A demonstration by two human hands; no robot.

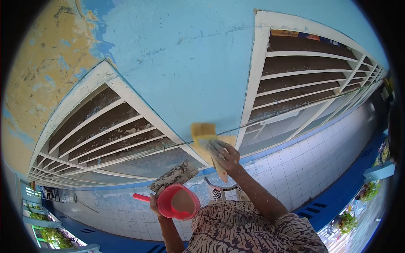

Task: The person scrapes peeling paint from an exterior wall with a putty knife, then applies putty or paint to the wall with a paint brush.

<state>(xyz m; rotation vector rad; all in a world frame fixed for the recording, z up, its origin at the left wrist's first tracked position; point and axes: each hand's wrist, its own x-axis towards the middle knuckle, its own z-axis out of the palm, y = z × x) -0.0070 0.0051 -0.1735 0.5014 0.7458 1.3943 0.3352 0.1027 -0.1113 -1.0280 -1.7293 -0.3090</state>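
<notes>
My right hand is raised and presses a yellow flat trowel against the light blue wall, between two louvred windows. My left hand is lower, near my patterned shirt. It grips a red plastic dipper by its handle, and pale paste fills the cup. A plaster-crusted flat scraper rests across the top of the dipper, held in the same hand.
White-framed louvred windows flank the work spot, one at the left and one at the right. Peeling yellow patches mark the wall at the far left. A white tiled band, a plastic chair and potted plants lie beyond.
</notes>
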